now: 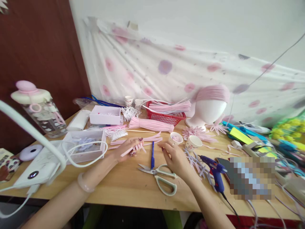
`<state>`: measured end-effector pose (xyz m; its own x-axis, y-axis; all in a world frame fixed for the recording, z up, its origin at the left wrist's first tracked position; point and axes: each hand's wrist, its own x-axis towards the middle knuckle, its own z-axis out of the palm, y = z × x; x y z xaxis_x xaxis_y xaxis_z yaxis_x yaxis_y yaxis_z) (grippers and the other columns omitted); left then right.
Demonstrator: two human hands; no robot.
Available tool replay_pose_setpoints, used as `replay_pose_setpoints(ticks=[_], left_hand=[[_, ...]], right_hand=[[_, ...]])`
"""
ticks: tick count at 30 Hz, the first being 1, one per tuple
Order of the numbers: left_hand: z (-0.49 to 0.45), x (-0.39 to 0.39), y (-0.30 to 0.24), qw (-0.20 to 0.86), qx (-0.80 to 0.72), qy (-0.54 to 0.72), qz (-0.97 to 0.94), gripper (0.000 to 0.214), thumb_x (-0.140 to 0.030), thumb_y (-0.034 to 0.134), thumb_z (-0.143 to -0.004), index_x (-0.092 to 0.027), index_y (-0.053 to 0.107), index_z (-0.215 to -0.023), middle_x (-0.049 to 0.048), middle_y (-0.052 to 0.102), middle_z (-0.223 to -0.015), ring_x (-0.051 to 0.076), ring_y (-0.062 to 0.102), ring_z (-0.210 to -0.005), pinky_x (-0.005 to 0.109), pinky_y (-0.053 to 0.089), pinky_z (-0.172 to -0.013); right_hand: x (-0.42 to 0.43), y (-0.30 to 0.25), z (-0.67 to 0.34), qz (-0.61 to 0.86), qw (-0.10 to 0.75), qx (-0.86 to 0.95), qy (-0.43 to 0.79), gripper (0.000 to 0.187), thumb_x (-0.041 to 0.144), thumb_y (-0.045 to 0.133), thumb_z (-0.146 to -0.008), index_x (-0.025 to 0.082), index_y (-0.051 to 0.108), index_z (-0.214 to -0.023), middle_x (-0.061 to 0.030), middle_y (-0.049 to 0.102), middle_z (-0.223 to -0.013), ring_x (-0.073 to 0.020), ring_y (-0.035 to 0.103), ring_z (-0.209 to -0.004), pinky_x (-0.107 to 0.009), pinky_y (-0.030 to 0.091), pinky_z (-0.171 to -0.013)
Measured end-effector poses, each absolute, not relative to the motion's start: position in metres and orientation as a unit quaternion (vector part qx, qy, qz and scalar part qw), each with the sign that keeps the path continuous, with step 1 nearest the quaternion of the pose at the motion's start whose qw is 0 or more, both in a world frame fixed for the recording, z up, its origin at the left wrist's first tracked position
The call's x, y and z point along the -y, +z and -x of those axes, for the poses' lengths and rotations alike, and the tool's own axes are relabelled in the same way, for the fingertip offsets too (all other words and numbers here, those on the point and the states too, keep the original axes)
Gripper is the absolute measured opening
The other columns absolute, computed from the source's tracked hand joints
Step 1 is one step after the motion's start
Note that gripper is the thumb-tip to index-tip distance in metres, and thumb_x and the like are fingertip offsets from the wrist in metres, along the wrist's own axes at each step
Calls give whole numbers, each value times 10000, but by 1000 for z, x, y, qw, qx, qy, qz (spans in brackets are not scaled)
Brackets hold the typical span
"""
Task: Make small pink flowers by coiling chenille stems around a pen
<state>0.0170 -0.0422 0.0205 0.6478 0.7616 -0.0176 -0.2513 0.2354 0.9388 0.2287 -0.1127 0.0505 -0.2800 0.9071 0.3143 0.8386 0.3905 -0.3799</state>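
My left hand (pixel 130 149) is closed around several short pink pipe cleaners (pixel 127 152), whose ends stick out past the fingers. To its right, my right hand (pixel 175 156) hovers over the table with fingers loosely bent and apart; I see nothing in it. Just below that hand lie scissors (pixel 166 190) with pale green handles, blades spread. A blue pen (pixel 152 156) lies between the hands, its lower end by the blades. Beyond them, long pink pipe cleaners (pixel 152 139) rest on the wood. A paper cup (pixel 175 137) with small pink pieces stands behind my right hand.
A pink pipe cleaner bundle (pixel 150 124) lies before a red basket (pixel 166 118). A white foam head (pixel 207 109) stands behind. At right are another paper cup (pixel 194 142), a blue glue gun (pixel 215 170) and cables. White boxes (pixel 105 116) and a bottle (pixel 45 111) stand left.
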Motion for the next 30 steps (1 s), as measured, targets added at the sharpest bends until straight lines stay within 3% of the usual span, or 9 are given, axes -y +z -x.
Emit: replay_pose_setpoints(ticks=[2,4,8,13,17,22,25,28,30], left_hand=[[-18,44,21,750,-238,334,-519,431,-543,657,-730,-169,456,-656,-84,358,-484,34,250,-397,189,180,-398],[-19,46,21,747,-236,333,-525,449,-558,673,-710,-162,469,-654,-75,382,-484,37,281,-407,188,202,-409],[-22,47,18,721,-253,356,-538,431,-552,675,-716,-153,514,-710,-66,425,-522,49,326,-440,188,227,-430],[-28,50,13,621,-318,405,-591,387,-545,579,-808,-160,550,-811,-38,513,-628,72,397,-503,194,285,-475],[-32,58,13,504,-342,418,-674,298,-453,495,-891,-176,601,-865,-5,587,-712,121,525,-636,214,396,-591],[-32,65,14,417,-371,423,-714,245,-376,510,-898,-178,633,-973,23,642,-822,146,548,-712,239,415,-657],[-31,64,12,427,-372,419,-709,245,-372,542,-884,-178,656,-983,37,655,-897,138,533,-717,239,403,-642],[-31,61,9,522,-359,418,-651,298,-413,549,-879,-169,658,-1010,3,598,-718,107,469,-585,228,372,-550],[-32,60,7,605,-336,427,-582,321,-444,590,-848,-158,664,-973,-23,532,-637,85,416,-520,217,338,-492]], right_hand=[[110,56,-212,500,325,775,210,184,232,429,-951,209,545,-1092,-71,635,-1017,-185,619,-882,-301,499,-758],[104,53,-195,436,352,762,325,183,286,444,-953,211,496,-1112,-68,622,-1057,-179,614,-949,-317,496,-836],[90,30,-181,413,399,730,371,121,290,459,-936,200,457,-1016,-59,598,-960,-176,601,-875,-324,489,-801],[89,13,-185,464,401,713,339,181,335,439,-940,201,446,-819,19,482,-689,-128,456,-601,-240,377,-555],[94,7,-186,472,399,727,300,215,292,386,-964,193,464,-789,23,469,-659,-119,423,-585,-234,329,-555],[99,1,-182,468,373,735,320,244,267,319,-985,184,503,-848,14,502,-675,-118,441,-574,-238,337,-557],[100,0,-182,477,400,720,308,194,259,350,-971,185,503,-877,5,525,-707,-130,475,-606,-241,377,-570],[98,2,-184,503,455,701,219,63,241,452,-920,191,477,-891,-6,525,-748,-149,495,-645,-263,420,-592],[97,5,-187,497,474,716,129,84,209,511,-881,184,483,-956,-51,549,-861,-188,530,-779,-318,461,-696]])
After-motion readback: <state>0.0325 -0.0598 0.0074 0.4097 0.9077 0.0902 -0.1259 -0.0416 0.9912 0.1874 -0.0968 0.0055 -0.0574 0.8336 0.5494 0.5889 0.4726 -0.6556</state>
